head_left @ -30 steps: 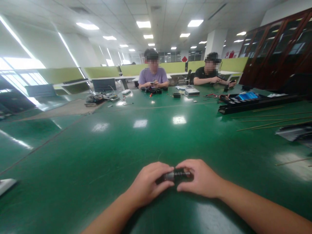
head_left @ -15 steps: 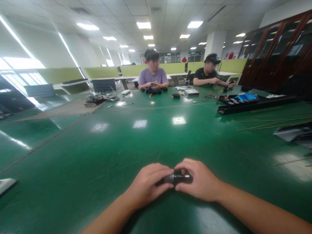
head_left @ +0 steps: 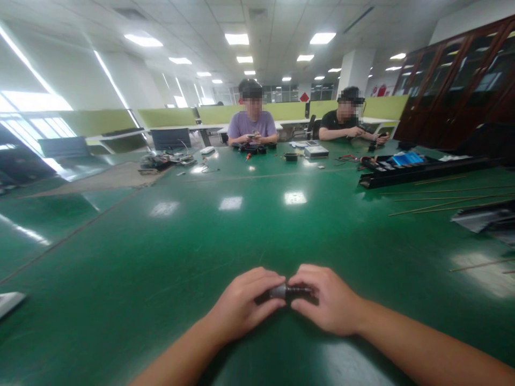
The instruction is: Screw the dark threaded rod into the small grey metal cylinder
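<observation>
Low in the head view, a dark cylindrical object [head_left: 278, 291] with a grey band lies sideways between my hands. My left hand [head_left: 249, 297] is closed round its left end, thumb below and fingers above. The right part of the object is a thinner, dark, ridged-looking section that runs into my right hand [head_left: 332, 300]. That hand is curled about it, with thumb and fingertips on either side. Both ends are hidden by my hands, and the object's exact kind cannot be made out.
Green glossy table [head_left: 225, 241] spreads ahead. Across it sit two people, a purple shirt [head_left: 257, 124] and a black sleeve [head_left: 332, 122], with hands on small items. Thin rods [head_left: 442, 206] and a black channel [head_left: 402, 174] lie right; a white corner piece [head_left: 10, 304] sits left.
Between my hands, the right section of the object now looks thinner and ridged where a wider black part showed before. My right fingers have shifted slightly; my left hand has barely moved.
</observation>
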The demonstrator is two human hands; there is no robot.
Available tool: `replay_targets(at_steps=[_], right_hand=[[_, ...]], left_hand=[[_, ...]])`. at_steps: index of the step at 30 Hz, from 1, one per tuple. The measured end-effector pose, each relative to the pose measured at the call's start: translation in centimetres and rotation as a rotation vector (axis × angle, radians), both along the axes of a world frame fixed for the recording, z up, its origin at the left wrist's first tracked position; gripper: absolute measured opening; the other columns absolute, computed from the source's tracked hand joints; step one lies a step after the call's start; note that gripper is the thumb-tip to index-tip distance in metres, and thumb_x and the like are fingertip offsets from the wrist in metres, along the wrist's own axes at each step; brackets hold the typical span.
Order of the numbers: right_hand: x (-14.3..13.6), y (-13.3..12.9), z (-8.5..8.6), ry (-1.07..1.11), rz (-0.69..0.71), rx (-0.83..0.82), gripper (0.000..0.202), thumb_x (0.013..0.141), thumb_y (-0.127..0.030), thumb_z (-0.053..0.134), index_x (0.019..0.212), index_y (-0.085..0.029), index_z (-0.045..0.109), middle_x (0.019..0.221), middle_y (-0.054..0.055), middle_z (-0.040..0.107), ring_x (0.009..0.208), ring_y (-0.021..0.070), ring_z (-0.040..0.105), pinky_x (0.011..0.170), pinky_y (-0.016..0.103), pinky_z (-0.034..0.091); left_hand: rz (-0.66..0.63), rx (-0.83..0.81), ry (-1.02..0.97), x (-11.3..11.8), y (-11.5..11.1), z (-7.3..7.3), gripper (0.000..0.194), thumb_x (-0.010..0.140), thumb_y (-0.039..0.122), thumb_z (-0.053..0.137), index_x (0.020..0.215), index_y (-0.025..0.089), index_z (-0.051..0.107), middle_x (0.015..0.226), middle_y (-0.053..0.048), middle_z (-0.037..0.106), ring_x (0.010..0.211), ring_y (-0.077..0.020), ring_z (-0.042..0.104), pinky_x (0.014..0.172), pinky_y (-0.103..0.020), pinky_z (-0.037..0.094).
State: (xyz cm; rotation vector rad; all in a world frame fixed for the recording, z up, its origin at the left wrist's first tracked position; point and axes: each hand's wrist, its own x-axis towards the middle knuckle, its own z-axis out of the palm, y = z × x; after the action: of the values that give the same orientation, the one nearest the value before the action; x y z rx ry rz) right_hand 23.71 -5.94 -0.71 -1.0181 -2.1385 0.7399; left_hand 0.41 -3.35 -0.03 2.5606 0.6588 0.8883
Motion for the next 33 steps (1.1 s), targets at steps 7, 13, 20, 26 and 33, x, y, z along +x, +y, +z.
replay_targets(at_steps=[7, 13, 20, 26, 33], right_hand=[[0.0, 0.2, -0.5, -0.049, -0.034, 0.024, 0.009, 0.08, -0.02, 0.065, 0.089, -0.02, 0.07, 0.078, 0.001, 0.063, 0.071, 0.0159, 0.058, 0.065, 0.027, 0.04], [-0.1, 0.5, -0.9, -0.07, -0.055, 0.03, 0.006, 0.078, -0.02, 0.067, 0.083, -0.02, 0.07, 0.074, 0.001, 0.063, 0.069, 0.0152, 0.058, 0.063, 0.026, 0.039], [-0.1, 0.4, -0.8, -0.065, -0.034, 0.028, 0.006, 0.078, -0.02, 0.067, 0.084, -0.02, 0.07, 0.076, 0.001, 0.065, 0.07, 0.0157, 0.059, 0.064, 0.026, 0.04], [0.0, 0.4, -0.8, -0.081, -0.041, 0.037, 0.007, 0.079, -0.021, 0.066, 0.084, -0.021, 0.071, 0.076, 0.002, 0.066, 0.069, 0.0161, 0.059, 0.064, 0.026, 0.04], [0.1, 0.4, -0.8, -0.107, -0.042, 0.047, 0.006, 0.08, -0.023, 0.066, 0.084, -0.021, 0.07, 0.075, 0.001, 0.064, 0.068, 0.0159, 0.058, 0.063, 0.027, 0.038]], left_hand=[[0.096, -0.033, 0.003, 0.8, -0.9, -0.1, 0.027, 0.085, 0.023, 0.069, 0.111, 0.02, 0.068, 0.096, -0.008, 0.073, 0.084, -0.0187, 0.068, 0.078, -0.031, 0.055], [0.141, -0.095, 0.02, 1.2, -1.2, -0.1, 0.024, 0.083, 0.024, 0.071, 0.107, 0.019, 0.07, 0.094, -0.007, 0.074, 0.082, -0.0191, 0.068, 0.078, -0.032, 0.055], [0.16, -0.094, 0.043, 1.2, -1.3, -0.2, 0.025, 0.083, 0.029, 0.07, 0.106, 0.019, 0.072, 0.088, -0.008, 0.074, 0.079, -0.0208, 0.068, 0.071, -0.032, 0.054], [0.179, -0.065, 0.055, 0.9, -1.2, -0.4, 0.025, 0.084, 0.03, 0.069, 0.106, 0.019, 0.072, 0.09, -0.009, 0.073, 0.081, -0.0217, 0.067, 0.074, -0.034, 0.054], [0.186, -0.035, 0.081, 0.9, -1.2, -0.3, 0.026, 0.084, 0.031, 0.069, 0.108, 0.02, 0.071, 0.087, -0.007, 0.073, 0.08, -0.0226, 0.064, 0.075, -0.038, 0.052]])
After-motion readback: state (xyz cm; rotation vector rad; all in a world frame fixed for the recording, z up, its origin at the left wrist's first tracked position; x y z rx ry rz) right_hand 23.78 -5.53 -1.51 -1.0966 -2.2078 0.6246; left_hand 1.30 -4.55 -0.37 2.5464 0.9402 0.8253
